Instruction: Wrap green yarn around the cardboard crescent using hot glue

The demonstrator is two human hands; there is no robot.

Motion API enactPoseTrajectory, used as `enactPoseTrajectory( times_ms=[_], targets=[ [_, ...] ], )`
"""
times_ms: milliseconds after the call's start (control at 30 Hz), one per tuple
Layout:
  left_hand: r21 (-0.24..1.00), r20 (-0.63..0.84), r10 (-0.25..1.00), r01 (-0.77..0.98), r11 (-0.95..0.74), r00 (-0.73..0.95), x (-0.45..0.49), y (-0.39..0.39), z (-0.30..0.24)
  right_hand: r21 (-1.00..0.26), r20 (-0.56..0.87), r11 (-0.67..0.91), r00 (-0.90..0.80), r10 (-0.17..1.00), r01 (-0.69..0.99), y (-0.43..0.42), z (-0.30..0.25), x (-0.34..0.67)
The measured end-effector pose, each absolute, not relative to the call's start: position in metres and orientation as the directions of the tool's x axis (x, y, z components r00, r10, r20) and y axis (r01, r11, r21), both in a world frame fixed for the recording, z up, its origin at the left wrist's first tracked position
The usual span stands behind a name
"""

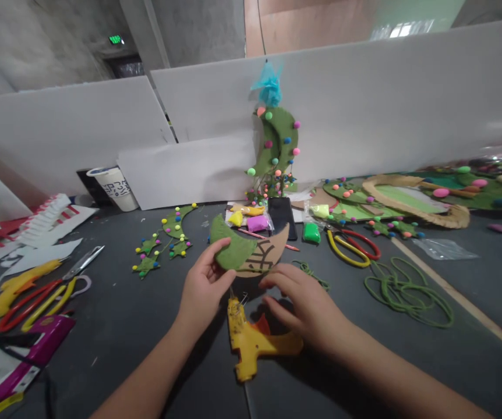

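My left hand (pixel 206 279) pinches a crescent moon cutout (pixel 239 251) by its left part, holding it up above the table. Green felt covers the cutout's left half, while bare brown cardboard with black writing shows on the right. Close to the lower right edge of the crescent is my right hand (pixel 299 299), its fingers apart and slightly curled, with nothing in them. Beneath both hands lies a yellow hot glue gun (pixel 251 343), its nozzle pointing away from me under the crescent. Stringy glue shows at the nozzle.
Green cord (pixel 408 291) and red-yellow scissors (pixel 353 245) lie to the right. Leftward are a felt moon garland (pixel 175 222), more scissors (pixel 45 299), another glue gun (pixel 21 285) and a purple tool (pixel 43 349). Behind are a phone (pixel 282 212), clay packets (pixel 257 223) and a hanging decorated moon (pixel 288 137).
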State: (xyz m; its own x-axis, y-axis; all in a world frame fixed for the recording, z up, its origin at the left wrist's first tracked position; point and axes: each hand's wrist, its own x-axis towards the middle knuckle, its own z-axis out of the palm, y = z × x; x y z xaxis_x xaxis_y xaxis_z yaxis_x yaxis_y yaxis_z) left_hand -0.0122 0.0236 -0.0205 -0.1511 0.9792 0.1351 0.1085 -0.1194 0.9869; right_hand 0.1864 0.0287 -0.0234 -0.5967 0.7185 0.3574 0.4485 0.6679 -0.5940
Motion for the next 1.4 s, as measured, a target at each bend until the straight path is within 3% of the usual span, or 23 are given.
enactPoseTrajectory(
  times_ms=[133, 300, 400, 567, 667, 1067, 1400],
  targets=[
    [0.979, 0.096, 0.994, 0.183, -0.084, -0.055, -0.001, 0.012, -0.020, -0.555, 0.478, 0.675, -0.478, 0.737, 0.486, 0.033, -0.026, 0.187],
    [0.938, 0.116, 0.993, 0.330, -0.108, -0.002, 0.002, 0.007, -0.021, -0.541, 0.455, 0.666, -0.487, 0.746, 0.514, 0.034, -0.025, 0.187],
    [0.924, 0.122, 0.992, 0.361, -0.122, 0.022, 0.001, 0.008, -0.019, -0.640, 0.399, 0.606, -0.469, 0.788, 0.472, 0.034, -0.023, 0.187],
    [0.917, 0.132, 0.991, 0.376, -0.131, 0.023, 0.000, 0.008, -0.015, -0.889, 0.161, 0.319, -0.427, 0.890, 0.329, 0.033, -0.018, 0.189],
    [0.932, 0.107, 0.994, 0.344, -0.113, 0.035, -0.002, 0.009, -0.013, -0.942, 0.088, 0.209, -0.408, 0.909, 0.263, 0.037, -0.017, 0.192],
    [0.974, 0.044, 0.998, 0.221, -0.054, 0.052, -0.003, 0.009, -0.009, -0.804, 0.153, 0.307, -0.321, 0.935, 0.510, 0.046, -0.018, 0.200],
    [0.971, 0.044, 0.995, 0.232, -0.063, 0.087, -0.005, 0.007, -0.012, -0.776, 0.134, 0.298, -0.316, 0.939, 0.556, 0.046, -0.017, 0.199]
  ],
)
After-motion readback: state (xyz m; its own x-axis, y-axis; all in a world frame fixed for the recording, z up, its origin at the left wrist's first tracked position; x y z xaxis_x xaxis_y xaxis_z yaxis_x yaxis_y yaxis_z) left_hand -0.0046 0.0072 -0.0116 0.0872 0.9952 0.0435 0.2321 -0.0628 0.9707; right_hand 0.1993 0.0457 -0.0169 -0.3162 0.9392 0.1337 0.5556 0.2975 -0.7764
